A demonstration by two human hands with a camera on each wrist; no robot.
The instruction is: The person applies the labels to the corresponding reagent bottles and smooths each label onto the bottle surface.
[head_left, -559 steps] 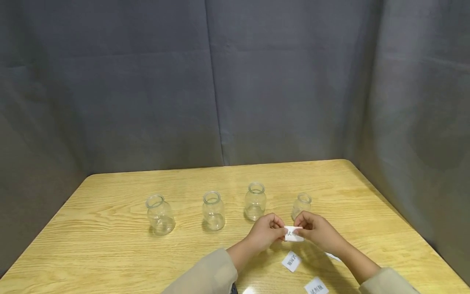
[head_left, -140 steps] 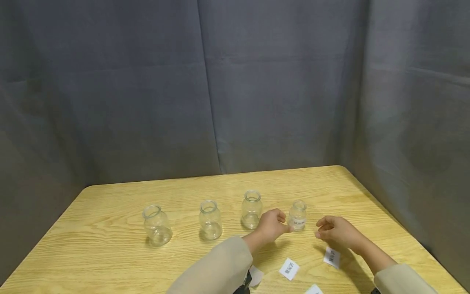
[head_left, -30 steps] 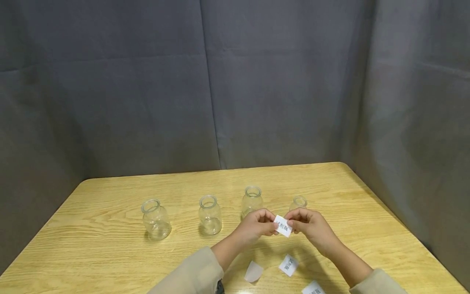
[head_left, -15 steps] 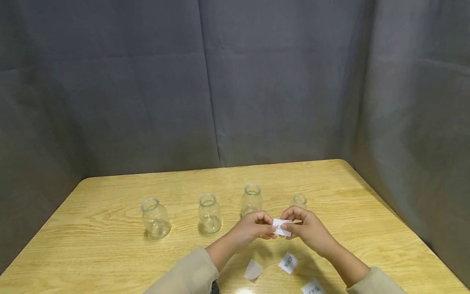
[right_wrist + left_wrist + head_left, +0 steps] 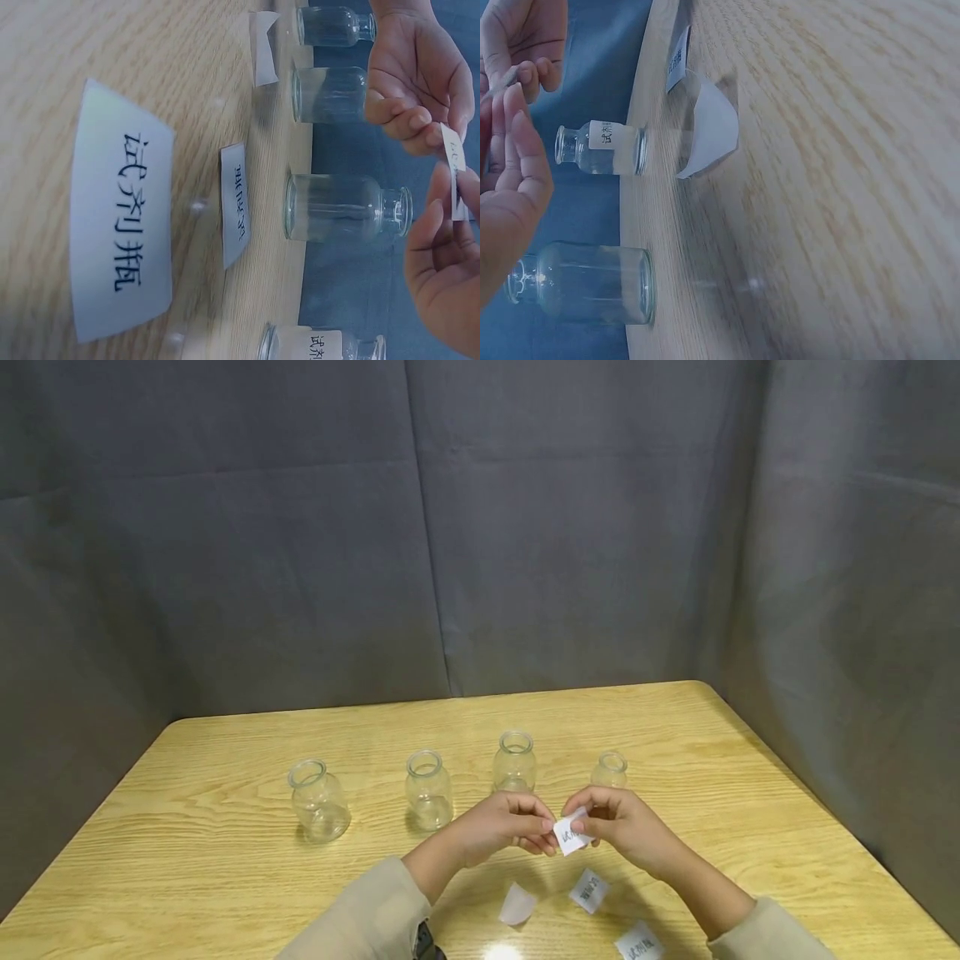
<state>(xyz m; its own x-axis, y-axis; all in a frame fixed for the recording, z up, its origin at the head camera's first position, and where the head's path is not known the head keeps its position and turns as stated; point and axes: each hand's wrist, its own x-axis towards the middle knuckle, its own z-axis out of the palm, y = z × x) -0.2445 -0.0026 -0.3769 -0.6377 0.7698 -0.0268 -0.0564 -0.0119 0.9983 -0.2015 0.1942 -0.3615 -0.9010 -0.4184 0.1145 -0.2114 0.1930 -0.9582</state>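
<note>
Above the table, both hands pinch one small white paper label [image 5: 567, 838] printed with dark characters. My left hand [image 5: 491, 828] has its left edge between thumb and fingers. My right hand [image 5: 633, 831] pinches the right side, its thumb covering part of the print. In the right wrist view the label [image 5: 453, 161] is seen nearly edge-on between both hands. Just behind the right hand stands a small glass bottle [image 5: 609, 770], partly hidden. The left wrist view shows a label [image 5: 609, 136] stuck on that bottle [image 5: 585, 156].
Three larger glass bottles stand upright in a row: left [image 5: 321, 810], middle [image 5: 429, 800] and right [image 5: 515, 767]. Two printed labels, one nearer the hands [image 5: 589, 891] and one at the front [image 5: 640, 942], lie on the wooden table [image 5: 225, 877]. A curled blank paper piece [image 5: 517, 904] lies beside them.
Earlier a label was held, then the small bottle bore one while the hands were apart. The label right of the others was then picked up. Lately the hands shifted slightly left, tilting it.
</note>
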